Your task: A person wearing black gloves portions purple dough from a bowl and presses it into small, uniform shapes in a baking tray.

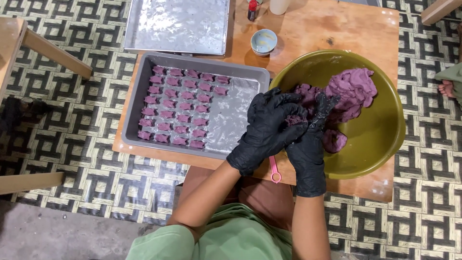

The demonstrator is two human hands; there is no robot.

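gloved hands (288, 130) around soft purple dough (292, 119)

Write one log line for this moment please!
left hand: presses purple dough lump | right hand: cups it | over olive-green round bowl

Two trays (144, 96), one bowl (380, 139)

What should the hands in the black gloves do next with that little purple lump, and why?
Probably keep pressing the small purple dough piece into shape, then set it in the grey tray. Both the left hand and right hand are cupped around it over the green bowl, and the tray's rows of shaped purple pieces stop short, leaving its right part bare.
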